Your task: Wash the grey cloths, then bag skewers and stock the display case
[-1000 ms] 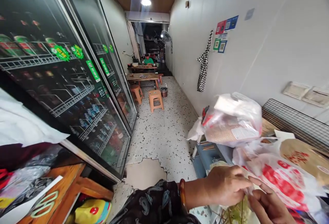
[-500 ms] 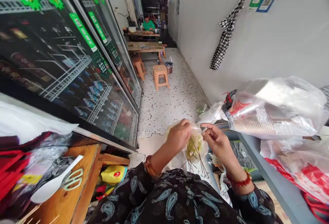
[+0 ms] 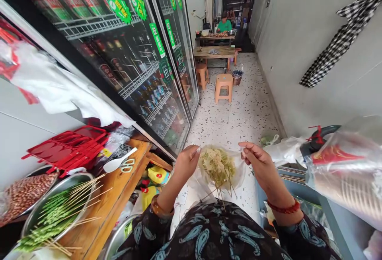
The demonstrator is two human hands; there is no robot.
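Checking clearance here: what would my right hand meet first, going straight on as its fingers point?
The right hand would likely meet the translucent plastic bag, then perhaps the skewered food inside; depth is unclear.

Pale blue paisley on a black top, checks on the wall, greens and reds around.

From where I stand, the bangle is amber-brown and the bracelet red; the bag is milky clear around yellow-green and cream food. On the honey-orange wooden table lies a white spoon, with bright red plastic racks close by and leaf-green skewered vegetables in a silvery bowl. The hanging cloth is black-and-white checked, the floor whitish with dark flecks, the stool peach-orange.
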